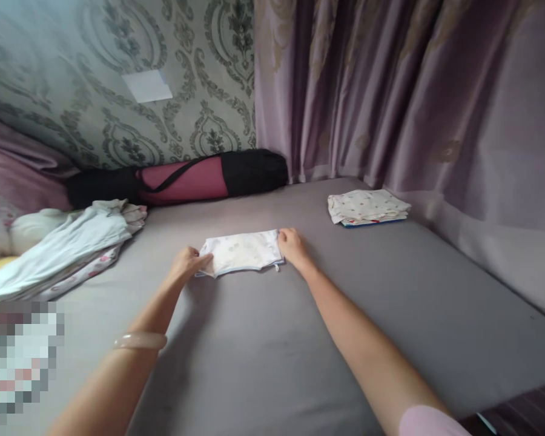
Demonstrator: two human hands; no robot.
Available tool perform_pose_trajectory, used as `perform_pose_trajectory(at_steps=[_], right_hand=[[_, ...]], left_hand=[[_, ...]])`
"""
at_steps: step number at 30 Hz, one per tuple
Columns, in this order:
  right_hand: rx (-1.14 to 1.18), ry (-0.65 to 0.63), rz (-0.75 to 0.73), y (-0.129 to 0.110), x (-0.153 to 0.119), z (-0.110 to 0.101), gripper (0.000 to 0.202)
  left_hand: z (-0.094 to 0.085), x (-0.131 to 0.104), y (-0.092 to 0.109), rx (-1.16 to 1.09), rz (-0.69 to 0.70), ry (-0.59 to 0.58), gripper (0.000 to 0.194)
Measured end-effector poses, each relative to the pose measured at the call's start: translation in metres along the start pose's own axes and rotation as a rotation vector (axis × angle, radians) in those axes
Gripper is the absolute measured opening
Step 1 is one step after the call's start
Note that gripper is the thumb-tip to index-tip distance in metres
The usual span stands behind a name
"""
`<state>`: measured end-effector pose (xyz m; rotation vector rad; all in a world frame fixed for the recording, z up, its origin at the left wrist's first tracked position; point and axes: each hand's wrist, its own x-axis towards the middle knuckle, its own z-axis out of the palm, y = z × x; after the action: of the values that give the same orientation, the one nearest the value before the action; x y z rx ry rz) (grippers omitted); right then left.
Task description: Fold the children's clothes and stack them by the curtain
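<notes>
A small white folded cloth garment [241, 251] with a pale blue edge lies on the grey bed sheet [263, 339]. At its left end, my left hand [188, 263] grips the fabric, thumb on top and fingers beneath. My right hand [291, 243] pinches the right end, close to a small loop hanging from the edge. The garment is spread flat between both hands; whether it is lifted off the sheet I cannot tell. A pale bangle [140, 341] circles my left forearm.
A neat stack of folded patterned clothes [367, 207] sits at the right rear. Loose clothes [86, 233] are piled at the left. A long black and maroon bag [186, 178] lies along the wall, beside purple curtains [367, 91].
</notes>
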<state>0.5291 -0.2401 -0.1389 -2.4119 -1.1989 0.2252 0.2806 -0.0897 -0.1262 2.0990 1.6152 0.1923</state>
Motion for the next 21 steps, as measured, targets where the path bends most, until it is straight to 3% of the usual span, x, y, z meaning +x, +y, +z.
perform_pose_trajectory(at_steps=[3,6,13,21], right_hand=[[0.057,-0.047,0.084,0.011,0.01,-0.007,0.04],[0.072,-0.114,0.073,0.014,0.01,-0.007,0.036],[0.005,-0.165,0.053,-0.001,-0.002,0.0,0.035],[0.069,-0.179,0.033,-0.007,-0.004,0.003,0.041]], left_hand=[[-0.001,-0.002,0.001,-0.131,-0.04,-0.014,0.029],[-0.001,-0.001,0.002,-0.218,-0.079,-0.027,0.028],[0.002,0.007,0.004,-0.293,-0.158,-0.059,0.029],[0.006,0.012,-0.003,-0.183,0.01,0.041,0.026]])
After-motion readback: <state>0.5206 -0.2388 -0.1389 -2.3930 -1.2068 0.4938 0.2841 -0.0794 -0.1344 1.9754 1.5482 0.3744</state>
